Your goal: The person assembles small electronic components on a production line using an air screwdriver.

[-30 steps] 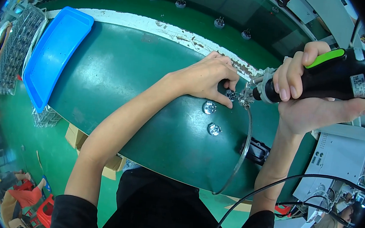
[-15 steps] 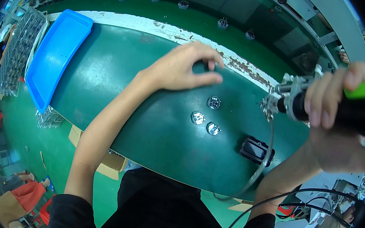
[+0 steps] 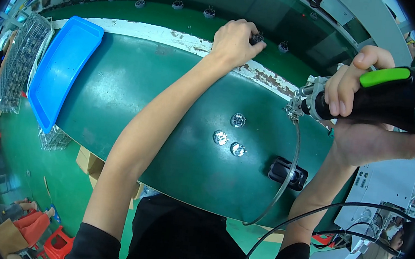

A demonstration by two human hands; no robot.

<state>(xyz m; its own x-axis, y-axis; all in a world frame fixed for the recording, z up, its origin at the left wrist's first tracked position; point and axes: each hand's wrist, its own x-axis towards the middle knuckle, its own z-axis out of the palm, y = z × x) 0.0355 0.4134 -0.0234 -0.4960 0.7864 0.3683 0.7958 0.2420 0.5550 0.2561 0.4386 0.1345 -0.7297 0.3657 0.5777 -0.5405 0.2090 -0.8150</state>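
My left hand (image 3: 232, 43) reaches over the bench's far edge, its thumb and fingers closed on a small round motor-like part (image 3: 256, 38) at the green belt. Partly hidden by the fingers, the part shows only its dark side. My right hand (image 3: 342, 90) grips a black powered screwdriver (image 3: 387, 109) with a green lever (image 3: 385, 77), held sideways above the bench's right side. A metal mechanism (image 3: 297, 105) forms its tip, and a clear hose (image 3: 291, 172) hangs from there. Three round silver parts, one darker (image 3: 238, 120) and two brighter (image 3: 220, 138), lie mid-bench.
A black case (image 3: 279, 172) sits near the hose. At the left stand a blue tray (image 3: 35, 88) and stacked clear trays (image 3: 18, 66). Beyond the chipped white ledge (image 3: 152, 32), more round parts (image 3: 178, 4) line the belt. A black cable (image 3: 304, 216) crosses my right forearm.
My left hand has moved from above the bench to the belt and closed on a round part there. The screwdriver in my right hand has shifted slightly left.
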